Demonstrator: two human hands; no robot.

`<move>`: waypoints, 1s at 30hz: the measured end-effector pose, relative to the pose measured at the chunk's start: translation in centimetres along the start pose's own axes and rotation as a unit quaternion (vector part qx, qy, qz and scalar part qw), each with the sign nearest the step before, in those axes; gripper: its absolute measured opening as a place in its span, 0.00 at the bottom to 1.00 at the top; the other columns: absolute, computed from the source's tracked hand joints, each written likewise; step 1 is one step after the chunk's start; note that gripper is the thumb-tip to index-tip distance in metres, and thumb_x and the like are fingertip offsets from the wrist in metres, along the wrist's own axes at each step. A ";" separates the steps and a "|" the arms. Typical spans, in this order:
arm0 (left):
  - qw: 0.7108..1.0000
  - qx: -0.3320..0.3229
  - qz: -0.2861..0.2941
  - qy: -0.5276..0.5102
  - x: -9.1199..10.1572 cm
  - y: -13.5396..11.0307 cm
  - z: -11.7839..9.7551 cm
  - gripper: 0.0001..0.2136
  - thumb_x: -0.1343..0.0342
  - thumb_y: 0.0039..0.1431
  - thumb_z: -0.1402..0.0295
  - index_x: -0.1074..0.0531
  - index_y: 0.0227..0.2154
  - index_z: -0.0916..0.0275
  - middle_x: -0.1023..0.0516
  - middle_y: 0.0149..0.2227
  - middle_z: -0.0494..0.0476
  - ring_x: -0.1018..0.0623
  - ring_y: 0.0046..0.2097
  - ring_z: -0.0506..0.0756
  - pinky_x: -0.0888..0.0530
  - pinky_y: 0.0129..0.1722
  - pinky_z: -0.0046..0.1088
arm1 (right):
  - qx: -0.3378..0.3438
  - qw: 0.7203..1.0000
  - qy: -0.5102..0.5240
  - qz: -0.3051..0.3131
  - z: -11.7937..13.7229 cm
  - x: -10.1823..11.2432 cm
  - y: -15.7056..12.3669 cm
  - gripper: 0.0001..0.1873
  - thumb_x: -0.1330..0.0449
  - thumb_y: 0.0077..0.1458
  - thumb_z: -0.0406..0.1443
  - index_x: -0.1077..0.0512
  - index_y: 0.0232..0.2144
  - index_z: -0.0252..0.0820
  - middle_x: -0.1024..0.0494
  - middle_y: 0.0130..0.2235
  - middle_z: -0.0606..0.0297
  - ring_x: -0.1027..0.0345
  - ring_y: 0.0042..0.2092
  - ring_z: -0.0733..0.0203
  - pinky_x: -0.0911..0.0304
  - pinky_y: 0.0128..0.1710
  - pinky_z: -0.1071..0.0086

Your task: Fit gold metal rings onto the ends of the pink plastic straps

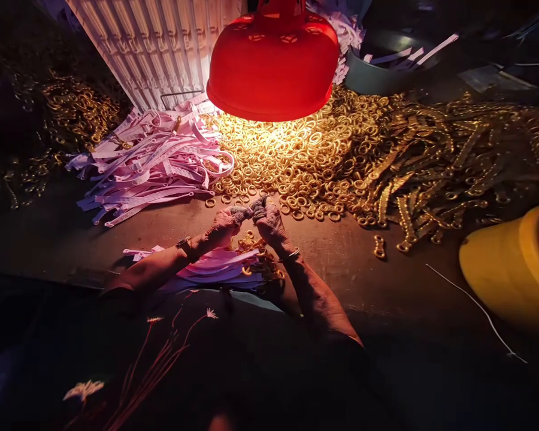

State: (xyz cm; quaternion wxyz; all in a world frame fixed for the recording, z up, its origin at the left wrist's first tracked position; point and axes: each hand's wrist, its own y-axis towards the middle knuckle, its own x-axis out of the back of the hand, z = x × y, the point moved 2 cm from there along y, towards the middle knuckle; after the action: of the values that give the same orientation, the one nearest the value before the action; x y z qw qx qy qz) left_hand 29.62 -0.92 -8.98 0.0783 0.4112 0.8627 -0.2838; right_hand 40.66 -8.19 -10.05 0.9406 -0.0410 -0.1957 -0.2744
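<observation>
My left hand (pixel 226 224) and my right hand (pixel 272 226) meet over the near side of the table, fingertips close together and pinched. Dark coverings wrap some of the fingers on both. Whatever lies between the fingertips is too small and hidden to make out. Just below my hands, near the table's front edge, is a small heap of pale straps (pixel 220 267) that look pink in the light. Gold rings (pixel 248 243) lie beside and partly on those straps. Beyond my fingers spreads a large pile of gold rings (pixel 305 158).
A red lamp (pixel 272 69) hangs low over the ring pile. More pale straps (pixel 157 161) are heaped at left, before a ribbed panel (pixel 161 48). Gold chain-like strips (pixel 431 161) lie at right, near a yellow bucket (pixel 498 263). A grey-green basin (pixel 371 75) stands behind.
</observation>
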 end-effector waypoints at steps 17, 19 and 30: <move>0.975 0.088 0.099 0.179 -1.0 -1.8 -7.2 0.12 0.32 0.51 0.69 0.27 0.19 0.69 0.40 0.14 0.48 0.44 0.17 0.42 0.51 0.19 0.21 | 0.024 0.989 -0.120 0.086 5.1 3.5 -5.8 0.19 0.46 0.62 0.49 0.36 0.41 0.39 0.35 0.24 0.67 0.44 0.23 0.64 0.54 0.26 0.68; 0.970 0.098 0.108 0.196 -1.1 -3.3 -6.4 0.12 0.31 0.49 0.70 0.27 0.18 0.69 0.37 0.15 0.49 0.41 0.18 0.43 0.48 0.19 0.21 | 0.032 0.981 -0.169 0.086 5.5 3.2 -7.9 0.19 0.46 0.62 0.49 0.36 0.41 0.39 0.34 0.23 0.65 0.44 0.23 0.63 0.57 0.25 0.68; 0.968 0.069 0.126 0.208 -1.4 -9.3 -4.5 0.16 0.33 0.50 0.59 0.27 0.25 0.69 0.28 0.22 0.51 0.34 0.23 0.45 0.37 0.22 0.20 | -0.031 0.990 -0.044 0.129 6.6 2.0 -11.2 0.13 0.49 0.64 0.46 0.44 0.37 0.42 0.34 0.26 0.69 0.45 0.24 0.68 0.52 0.25 0.72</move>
State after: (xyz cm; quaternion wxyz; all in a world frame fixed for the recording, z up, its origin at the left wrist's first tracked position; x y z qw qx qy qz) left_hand 23.97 -4.02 -0.79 -0.0964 0.5707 0.7799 -0.2383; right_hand 33.95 -17.45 -3.57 0.9568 -0.1076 -0.2216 -0.1544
